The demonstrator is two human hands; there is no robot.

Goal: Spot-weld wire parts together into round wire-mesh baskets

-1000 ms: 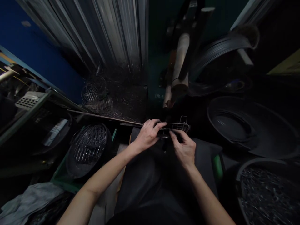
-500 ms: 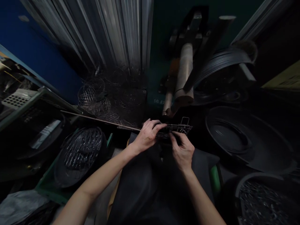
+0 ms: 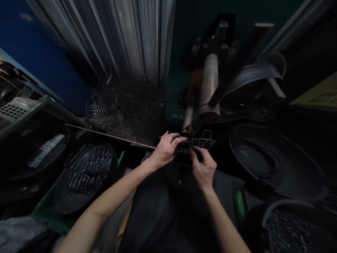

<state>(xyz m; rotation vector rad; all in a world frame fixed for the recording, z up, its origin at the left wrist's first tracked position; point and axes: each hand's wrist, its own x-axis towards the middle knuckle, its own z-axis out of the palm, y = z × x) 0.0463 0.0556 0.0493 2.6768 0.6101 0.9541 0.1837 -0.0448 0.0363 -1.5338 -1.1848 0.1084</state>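
**Both hands working one wire rack; grip unchanged**

The left hand (image 3: pixel 164 151) is curling its fingers over the near end of the wire rack (image 3: pixel 196 143); the right hand (image 3: pixel 203 168) is pinching its front edge. Against the earlier views, both are keeping the same hold, the rack staying level just ahead of the lap, so the work is continuing at one spot.

Count: one rack in hand, one round wire grid (image 3: pixel 85 172) lower left, one bucket of small metal pieces (image 3: pixel 292 225) lower right, several wire baskets (image 3: pixel 104 107) behind, too tangled to number.
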